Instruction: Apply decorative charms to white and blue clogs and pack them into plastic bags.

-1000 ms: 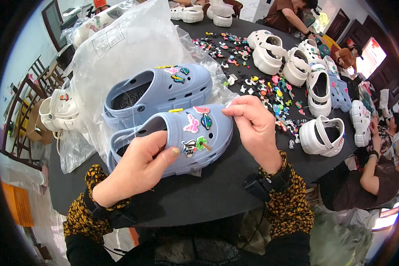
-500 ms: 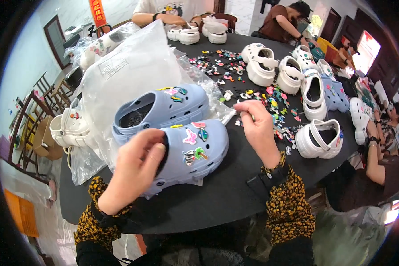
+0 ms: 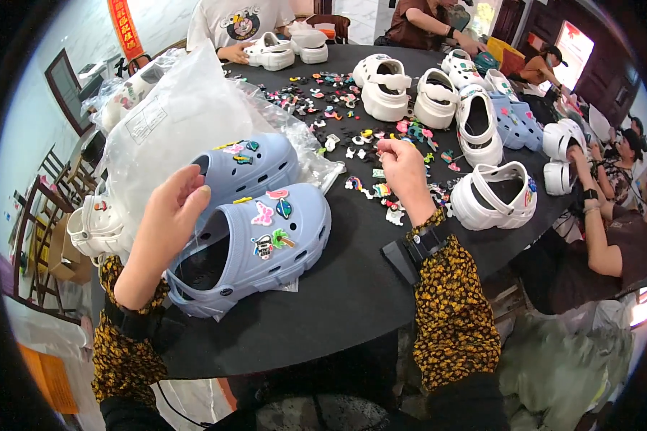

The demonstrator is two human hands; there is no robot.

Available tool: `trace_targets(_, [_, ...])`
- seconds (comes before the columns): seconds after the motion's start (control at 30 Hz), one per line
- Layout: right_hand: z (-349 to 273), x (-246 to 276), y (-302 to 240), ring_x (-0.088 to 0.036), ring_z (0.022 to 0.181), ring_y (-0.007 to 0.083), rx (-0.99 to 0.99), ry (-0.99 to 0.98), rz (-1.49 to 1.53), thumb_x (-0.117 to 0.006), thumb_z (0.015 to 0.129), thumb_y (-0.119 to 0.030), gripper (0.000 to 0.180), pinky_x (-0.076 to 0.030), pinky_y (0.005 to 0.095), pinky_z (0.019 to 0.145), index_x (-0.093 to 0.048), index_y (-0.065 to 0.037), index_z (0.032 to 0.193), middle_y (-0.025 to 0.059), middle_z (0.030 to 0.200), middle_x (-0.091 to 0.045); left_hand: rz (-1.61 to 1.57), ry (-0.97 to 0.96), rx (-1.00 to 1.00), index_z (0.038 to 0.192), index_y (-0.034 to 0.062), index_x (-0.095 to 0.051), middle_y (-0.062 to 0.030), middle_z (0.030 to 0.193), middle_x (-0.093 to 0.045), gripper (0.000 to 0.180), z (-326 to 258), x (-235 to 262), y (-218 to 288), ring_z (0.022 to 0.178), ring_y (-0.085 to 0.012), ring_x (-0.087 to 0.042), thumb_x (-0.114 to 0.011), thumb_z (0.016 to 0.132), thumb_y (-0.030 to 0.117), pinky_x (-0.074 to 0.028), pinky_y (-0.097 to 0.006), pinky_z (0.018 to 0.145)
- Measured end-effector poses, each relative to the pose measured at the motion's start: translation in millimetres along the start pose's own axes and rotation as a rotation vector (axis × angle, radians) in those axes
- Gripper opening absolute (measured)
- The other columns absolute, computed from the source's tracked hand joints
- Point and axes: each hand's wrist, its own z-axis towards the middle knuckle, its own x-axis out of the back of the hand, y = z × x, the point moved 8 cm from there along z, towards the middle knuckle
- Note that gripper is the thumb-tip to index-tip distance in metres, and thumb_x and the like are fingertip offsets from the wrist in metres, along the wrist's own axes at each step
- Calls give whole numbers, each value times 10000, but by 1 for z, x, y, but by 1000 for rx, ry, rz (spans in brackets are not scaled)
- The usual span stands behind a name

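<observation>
Two near blue clogs (image 3: 303,221), one jumbled charm pile (image 3: 367,134)

Both are set on the black table (image 3: 352,302), the clogs left of the pile. The left hand (image 3: 167,226) is held half open; whether anything is pinched by the right hand (image 3: 407,176) cannot be told. Wrong charms might be picked, since all are closely mixed.

the left head-worn fisheye is looking down and forward from above the near edge of the black table (image 3: 359,309). the person's forearms (image 3: 454,316) are entering from below, the left hand (image 3: 167,226) and right hand (image 3: 407,176) are showing close up, and the pale wall (image 3: 32,129) is curving far off at the left.
</observation>
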Motion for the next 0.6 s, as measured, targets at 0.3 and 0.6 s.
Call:
trace_targets(0.3, [1, 1, 17, -623, 869, 320, -38, 15, -210, -544, 779, -93, 181, -494, 429, 777, -696, -67, 875, 137, 891, -666, 216, -143, 27, 836, -86, -571, -44, 670, -519, 272, 19, -24, -7, 643, -102, -465, -558, 866, 184, -385, -277, 576])
trace_targets(0.6, [-23, -49, -35, -513, 1129, 290, 379, -308, -180, -565, 778, -109, 378, -417, 414, 943, -587, -75, 1155, 112, 1218, -570, 10, -27, 90, 735, -18, -460, 1, 658, -362, 247, 4, -34, -10, 640, -82, -354, -524, 882, 169, -316, -274, 564])
